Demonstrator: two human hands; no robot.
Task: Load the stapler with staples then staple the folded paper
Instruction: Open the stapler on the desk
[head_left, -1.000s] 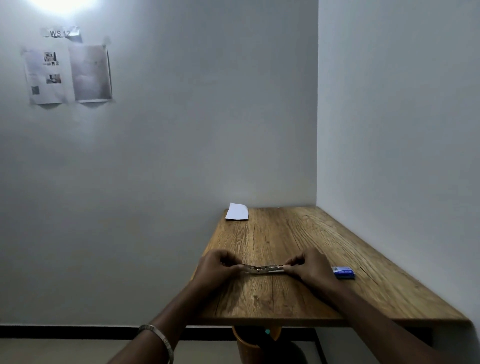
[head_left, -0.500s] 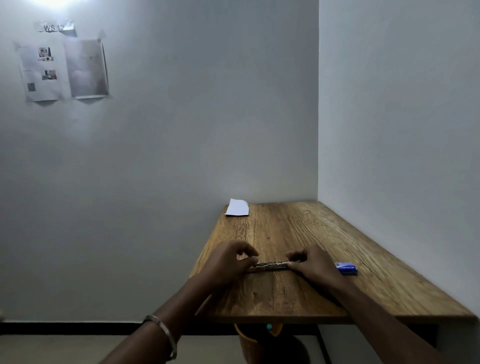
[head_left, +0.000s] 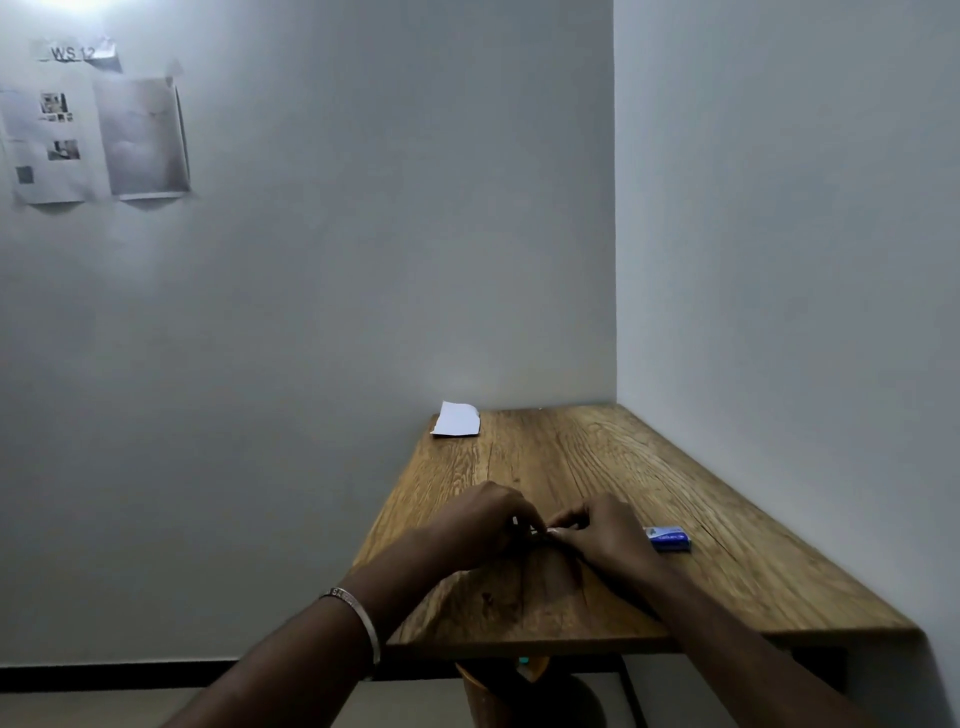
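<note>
While both hands meet, left hand (head_left: 485, 522) and right hand (head_left: 605, 530) fingers pinch a thin metal stapler (head_left: 540, 531) between them on the tabletop (head_left: 571, 467); stiff, slippery, probably best gripped at its ends. Folded paper (head_left: 456, 419) lies well beyond.

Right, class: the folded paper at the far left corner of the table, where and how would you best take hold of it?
Probably by the near edge of the folded paper, reaching from the front. It lies flat close to the back wall, its left corner at the table edge, so that corner could be pinched too.
</note>
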